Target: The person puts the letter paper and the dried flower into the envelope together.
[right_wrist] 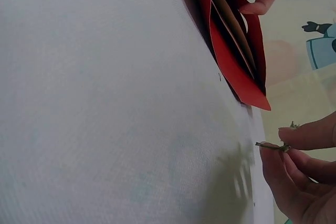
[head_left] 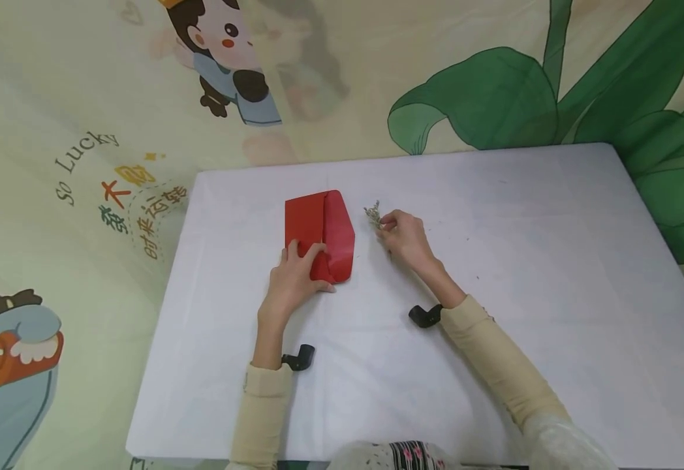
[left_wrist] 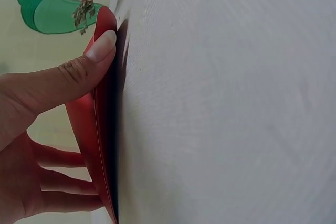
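A red envelope [head_left: 305, 219] lies on the white table, its flap [head_left: 339, 238] folded out to the right. My left hand [head_left: 295, 277] grips it near the lower edge, with the thumb on that edge and the fingers spread over the top face. In the right wrist view the envelope [right_wrist: 239, 85] gapes at its mouth, and a brownish layer shows inside. To the right of the flap, my right hand [head_left: 403, 240] pinches a small sprig of dried flowers [head_left: 373, 213] between thumb and fingers. The flower heads [left_wrist: 83, 15] hang beyond the envelope in the left wrist view.
The white-covered table [head_left: 530, 261] stretches far to the right, with a few tiny dark bits on it. Behind it hangs a printed cloth [head_left: 342, 78] with cartoon figures and green leaves. A black device sits at each wrist.
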